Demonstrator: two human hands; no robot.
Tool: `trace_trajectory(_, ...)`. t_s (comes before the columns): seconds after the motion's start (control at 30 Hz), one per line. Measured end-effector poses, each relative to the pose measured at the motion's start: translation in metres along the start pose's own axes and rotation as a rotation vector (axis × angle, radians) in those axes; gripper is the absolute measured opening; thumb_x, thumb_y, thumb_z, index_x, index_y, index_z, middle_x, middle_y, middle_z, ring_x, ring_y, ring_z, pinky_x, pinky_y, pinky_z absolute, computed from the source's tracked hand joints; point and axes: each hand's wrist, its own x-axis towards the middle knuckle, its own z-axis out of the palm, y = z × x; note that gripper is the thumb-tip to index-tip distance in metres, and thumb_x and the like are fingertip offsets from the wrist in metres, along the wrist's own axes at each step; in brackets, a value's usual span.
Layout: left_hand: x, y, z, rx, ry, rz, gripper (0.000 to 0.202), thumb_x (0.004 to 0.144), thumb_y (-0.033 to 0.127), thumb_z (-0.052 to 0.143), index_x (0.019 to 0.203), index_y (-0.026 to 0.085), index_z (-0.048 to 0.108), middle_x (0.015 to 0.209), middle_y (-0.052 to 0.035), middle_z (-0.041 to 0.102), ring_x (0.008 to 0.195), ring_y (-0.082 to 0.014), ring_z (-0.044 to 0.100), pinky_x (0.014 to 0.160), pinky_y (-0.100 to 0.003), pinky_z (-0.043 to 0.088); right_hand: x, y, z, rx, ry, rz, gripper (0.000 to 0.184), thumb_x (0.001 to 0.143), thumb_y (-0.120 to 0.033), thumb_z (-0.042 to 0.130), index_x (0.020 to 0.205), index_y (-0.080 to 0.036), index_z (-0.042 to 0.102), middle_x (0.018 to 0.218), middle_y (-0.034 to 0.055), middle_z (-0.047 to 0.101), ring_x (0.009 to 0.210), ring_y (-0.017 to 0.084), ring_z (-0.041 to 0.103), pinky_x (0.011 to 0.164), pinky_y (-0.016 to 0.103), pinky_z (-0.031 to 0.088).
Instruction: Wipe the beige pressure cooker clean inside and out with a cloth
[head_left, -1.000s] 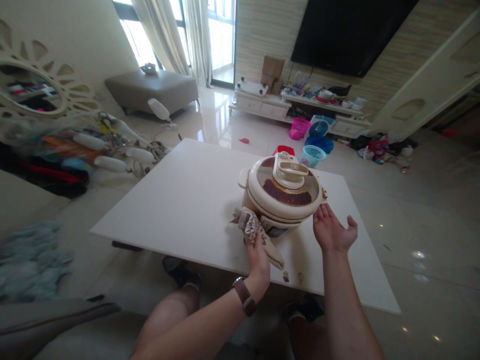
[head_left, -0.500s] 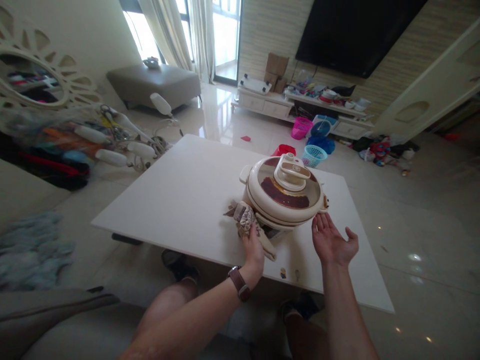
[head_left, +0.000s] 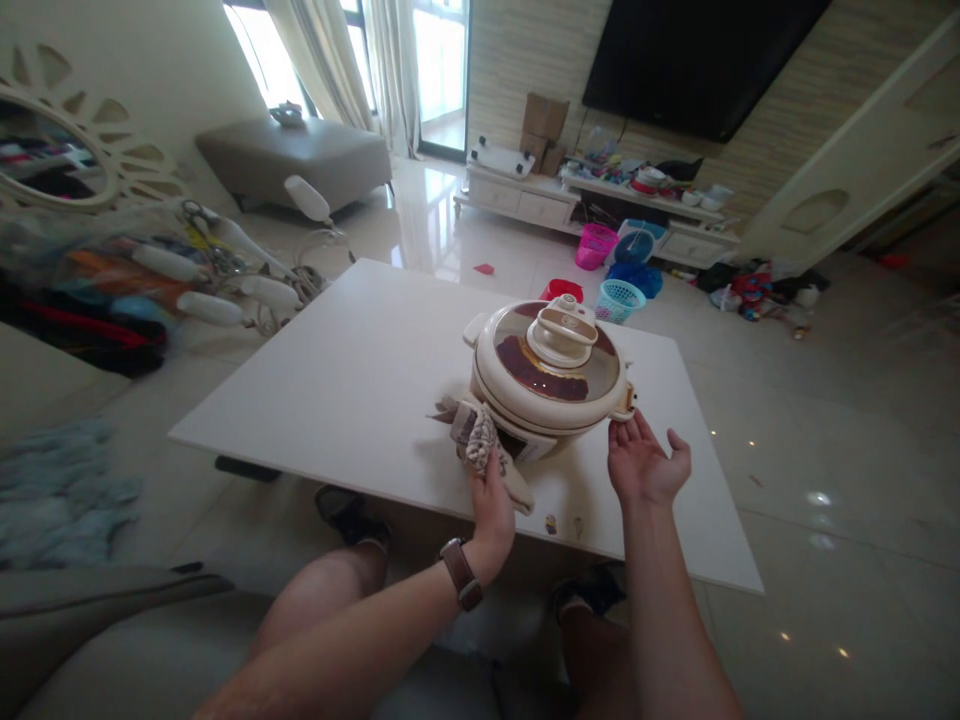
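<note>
A cream electric cooking pot (head_left: 517, 412) with a glass lid (head_left: 607, 365) stands on the white table (head_left: 360, 370). Its lid carries a large cream-and-brown handle (head_left: 568, 325). My left hand (head_left: 493, 505) is closed on a bunched beige cloth (head_left: 480, 440) with dark print, held against the pot's near left side. Palm up and fingers stretched, my right hand (head_left: 646, 465) is at the pot's right side handle (head_left: 624, 402). Its fingertips reach just under that handle; whether they bear any weight I cannot tell.
Two small stickers, one a yellow figure (head_left: 551, 524), are on the table near its front edge. Beyond the far edge are a red basket (head_left: 562, 290) and a light-blue basket (head_left: 621, 298). A lamp with several white shades (head_left: 270, 292) lies left of the table.
The view has shifted slightly, so everything sits a little further left and up. The pot seems slightly turned, its right handle showing more. Both hands keep their places beside it.
</note>
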Motion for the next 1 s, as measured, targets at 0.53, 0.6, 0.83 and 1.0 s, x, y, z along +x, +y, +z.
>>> trace_trajectory(0.53, 0.004, -0.009, 0.006, 0.048, 0.032, 0.115, 0.04, 0.094, 0.046, 0.058, 0.119, 0.018, 0.072, 0.131, -0.0135, 0.07, 0.129, -0.0259, 0.061, 0.116, -0.039, 0.042, -0.006, 0.002, 0.006, 0.176, -0.085, 0.019, 0.05, 0.079, -0.033, 0.051, 0.126, -0.016, 0.053, 0.128, 0.017, 0.065, 0.118, 0.024, 0.068, 0.091, 0.043, 0.065)
trace_trajectory(0.6, 0.019, -0.005, 0.01, 0.04, 0.031, 0.15, 0.039, 0.095, 0.044, 0.058, 0.122, 0.018, 0.07, 0.134, -0.0132, 0.068, 0.131, -0.0243, 0.06, 0.117, -0.039, 0.041, -0.012, 0.003, 0.004, 0.168, -0.081, 0.017, 0.05, 0.078, -0.033, 0.051, 0.126, -0.016, 0.054, 0.128, 0.0165, 0.066, 0.117, 0.024, 0.068, 0.092, 0.043, 0.065)
trace_trajectory(0.83, 0.084, 0.032, 0.022, 0.007, -0.023, 0.144, 0.039, 0.095, 0.04, 0.057, 0.123, 0.015, 0.068, 0.133, -0.0148, 0.069, 0.124, -0.0247, 0.064, 0.111, -0.042, 0.046, -0.022, 0.009, -0.004, 0.069, -0.021, 0.049, 0.05, 0.078, -0.037, 0.054, 0.121, -0.011, 0.058, 0.121, 0.0171, 0.067, 0.11, 0.022, 0.07, 0.087, 0.033, 0.066)
trace_trajectory(1.0, 0.058, 0.028, 0.013, 0.017, -0.04, 0.075, 0.04, 0.093, 0.043, 0.06, 0.121, 0.015, 0.069, 0.128, -0.0141, 0.071, 0.12, -0.0254, 0.067, 0.109, -0.042, 0.048, -0.004, 0.012, 0.003, 0.067, 0.049, -0.042, 0.042, 0.081, -0.031, 0.049, 0.116, -0.012, 0.061, 0.115, 0.0146, 0.07, 0.103, 0.018, 0.071, 0.08, 0.029, 0.065)
